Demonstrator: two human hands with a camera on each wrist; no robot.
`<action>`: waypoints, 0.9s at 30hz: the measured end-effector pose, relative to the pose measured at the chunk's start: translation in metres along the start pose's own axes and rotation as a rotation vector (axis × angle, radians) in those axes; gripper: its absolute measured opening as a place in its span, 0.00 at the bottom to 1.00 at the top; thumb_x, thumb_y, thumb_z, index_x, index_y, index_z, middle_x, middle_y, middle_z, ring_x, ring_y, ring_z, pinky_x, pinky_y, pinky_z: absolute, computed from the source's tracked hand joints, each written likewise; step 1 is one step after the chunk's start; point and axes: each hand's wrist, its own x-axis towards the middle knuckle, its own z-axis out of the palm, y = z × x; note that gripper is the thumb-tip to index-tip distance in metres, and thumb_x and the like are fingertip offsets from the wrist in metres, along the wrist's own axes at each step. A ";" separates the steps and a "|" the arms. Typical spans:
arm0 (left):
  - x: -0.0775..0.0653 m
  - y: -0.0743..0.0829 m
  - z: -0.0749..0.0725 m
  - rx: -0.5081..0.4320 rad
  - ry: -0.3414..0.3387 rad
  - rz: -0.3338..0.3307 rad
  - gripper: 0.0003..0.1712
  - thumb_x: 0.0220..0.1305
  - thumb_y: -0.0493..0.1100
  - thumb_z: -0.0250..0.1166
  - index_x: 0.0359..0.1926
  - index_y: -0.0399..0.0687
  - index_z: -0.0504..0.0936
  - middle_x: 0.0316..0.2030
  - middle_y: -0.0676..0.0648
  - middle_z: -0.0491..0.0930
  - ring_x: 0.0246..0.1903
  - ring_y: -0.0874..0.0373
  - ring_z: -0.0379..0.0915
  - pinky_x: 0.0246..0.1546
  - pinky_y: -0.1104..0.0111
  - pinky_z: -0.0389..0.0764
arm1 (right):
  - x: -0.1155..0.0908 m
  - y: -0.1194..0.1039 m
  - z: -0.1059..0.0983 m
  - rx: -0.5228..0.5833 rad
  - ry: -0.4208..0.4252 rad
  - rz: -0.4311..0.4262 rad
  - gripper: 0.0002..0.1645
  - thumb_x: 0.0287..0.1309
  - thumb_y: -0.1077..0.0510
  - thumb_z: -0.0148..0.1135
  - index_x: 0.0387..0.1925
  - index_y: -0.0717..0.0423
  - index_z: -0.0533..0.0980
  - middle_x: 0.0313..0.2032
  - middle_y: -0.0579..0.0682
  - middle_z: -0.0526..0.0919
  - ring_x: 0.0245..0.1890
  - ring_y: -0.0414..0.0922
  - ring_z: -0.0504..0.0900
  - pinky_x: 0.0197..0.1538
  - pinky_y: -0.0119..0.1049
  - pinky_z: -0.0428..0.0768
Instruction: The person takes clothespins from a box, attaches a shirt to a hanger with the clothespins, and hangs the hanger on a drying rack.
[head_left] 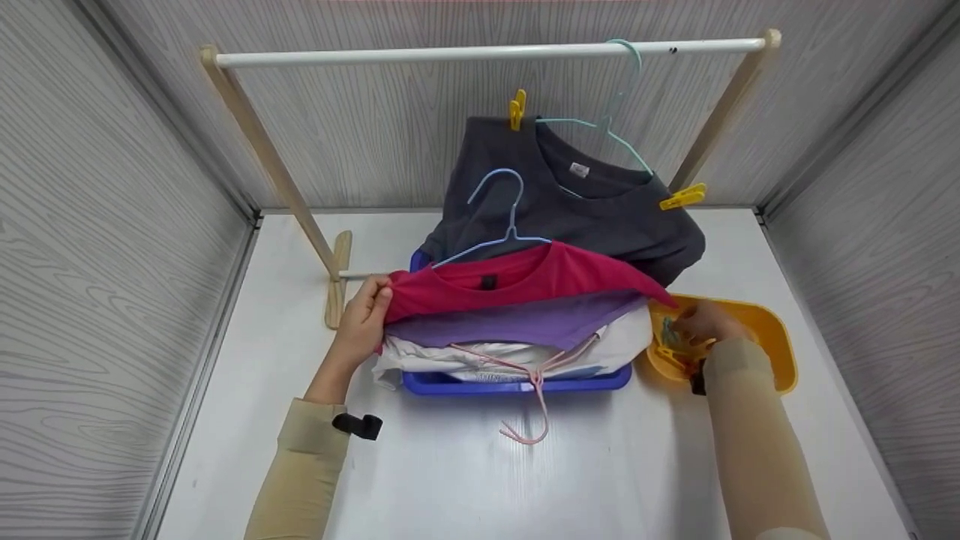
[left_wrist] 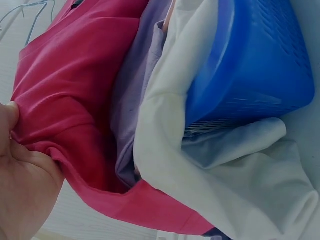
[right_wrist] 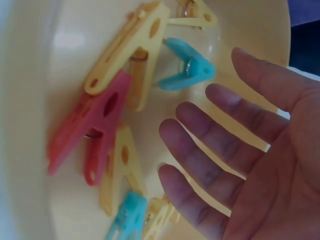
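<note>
My left hand [head_left: 364, 322] pinches the shoulder of a red shirt [head_left: 592, 270], thumb and fingers on the fabric edge. A blue hanger [head_left: 512, 231] sits in that shirt's neck, its hook pointing up. Over on the right, my right hand [head_left: 712, 322] reaches into a yellow basin [head_left: 780, 360]. In the right wrist view its fingers are spread and relaxed above clothespins, with nothing held. Among those are a red clothespin [right_wrist: 102, 120], a teal clothespin [right_wrist: 202, 70] and several yellow ones. Under the red shirt lie a purple garment [head_left: 510, 319] and white clothing [head_left: 630, 334].
A blue basket [head_left: 517, 386] holds the clothes, with a pink hanger [head_left: 536, 375] hooking over its front. Behind, a dark grey shirt [head_left: 600, 225] hangs on a teal hanger [head_left: 621, 139] from the rack's white bar [head_left: 412, 56]. Yellow clothespins [head_left: 682, 196] grip its shoulders.
</note>
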 end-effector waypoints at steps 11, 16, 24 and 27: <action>-0.001 -0.012 0.002 0.019 0.000 -0.017 0.08 0.75 0.30 0.48 0.46 0.27 0.71 0.39 0.36 0.76 0.41 0.51 0.69 0.47 0.67 0.67 | 0.011 0.007 0.007 -0.023 0.005 -0.094 0.26 0.67 0.54 0.60 0.59 0.69 0.71 0.45 0.61 0.80 0.41 0.54 0.78 0.46 0.46 0.80; -0.002 -0.003 0.001 0.034 0.001 -0.007 0.08 0.74 0.29 0.48 0.45 0.26 0.71 0.36 0.36 0.75 0.40 0.53 0.68 0.46 0.68 0.67 | 0.011 0.005 0.011 0.008 -0.011 -0.098 0.30 0.66 0.53 0.62 0.62 0.66 0.69 0.43 0.59 0.81 0.40 0.53 0.78 0.45 0.46 0.80; -0.003 -0.008 0.002 0.002 -0.012 0.006 0.08 0.74 0.29 0.47 0.45 0.25 0.70 0.32 0.36 0.72 0.37 0.52 0.66 0.43 0.70 0.65 | 0.008 0.001 0.019 0.143 -0.021 0.035 0.28 0.61 0.59 0.66 0.59 0.64 0.68 0.49 0.61 0.76 0.46 0.56 0.74 0.51 0.45 0.77; -0.003 -0.007 0.001 0.012 -0.014 0.009 0.08 0.74 0.29 0.48 0.46 0.25 0.70 0.34 0.36 0.74 0.38 0.52 0.67 0.44 0.69 0.66 | 0.009 0.000 0.020 0.125 -0.024 0.031 0.27 0.60 0.61 0.67 0.58 0.65 0.68 0.48 0.60 0.77 0.46 0.55 0.75 0.51 0.45 0.77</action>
